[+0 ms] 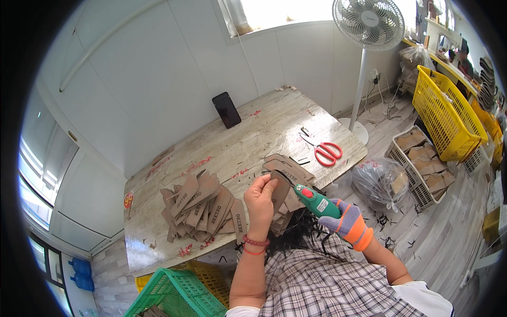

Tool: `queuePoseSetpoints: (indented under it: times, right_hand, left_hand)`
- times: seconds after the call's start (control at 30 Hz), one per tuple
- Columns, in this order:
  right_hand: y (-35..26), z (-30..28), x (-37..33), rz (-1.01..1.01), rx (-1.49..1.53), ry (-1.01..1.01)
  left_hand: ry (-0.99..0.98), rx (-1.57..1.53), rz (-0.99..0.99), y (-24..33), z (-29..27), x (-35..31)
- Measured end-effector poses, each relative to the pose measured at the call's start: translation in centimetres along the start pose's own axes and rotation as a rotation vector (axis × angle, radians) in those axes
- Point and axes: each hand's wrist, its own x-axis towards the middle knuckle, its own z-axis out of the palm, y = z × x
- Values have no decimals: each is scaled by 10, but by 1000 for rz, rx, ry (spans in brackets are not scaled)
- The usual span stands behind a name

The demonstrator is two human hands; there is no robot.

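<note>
My bare left hand (261,203), with red bracelets at the wrist, pinches a flat brown piece (280,191) with a rounded end and dark edge. My right hand (349,224), in a grey and orange glove, is wrapped round a green handheld power tool (318,202) with a red button. The tool's narrow front end meets the edge of the brown piece; its tip is too small to make out. Left of my hands lies a loose pile of printed brown pieces (196,206). Another stack of such pieces (290,167) sits just beyond the held one. Black strip scraps (301,230) gather on my lap.
Red-handled scissors (328,154) and a black phone (226,110) are on the worn table (264,124). A white fan (368,21) stands behind. On the right are a plastic bag (380,182), a filled crate (422,164) and a yellow basket (446,116). A green basket (174,293) stands front left.
</note>
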Motion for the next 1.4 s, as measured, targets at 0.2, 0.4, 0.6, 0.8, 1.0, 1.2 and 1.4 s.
queuePoseSetpoints:
  times: [0.2,0.4,0.6,0.8,1.0,1.2,1.4]
  right_hand:
    - [-2,1,1,-34,-5,13]
    - [-11,0,1,2,30,-11]
    - [-5,-3,3,-43,24,-17]
    - [-8,-7,2,-23,27,-42]
    - [-10,-10,1,-43,-40,-51]
    - [-13,-5,5,-28,-21,-83]
    - [-3,-6,3,41,91,-7]
  left_hand:
    - [-105,198,118,6,-5,-1]
    - [-209,205,69,15,-3,-6]
    - [-293,309,107,25,-7,-4]
    - [-387,475,159,43,-13,4]
    - [-479,655,277,55,-18,12]
    - [-534,736,327,59,-22,15]
    - [-222,697,149,76,-79,46]
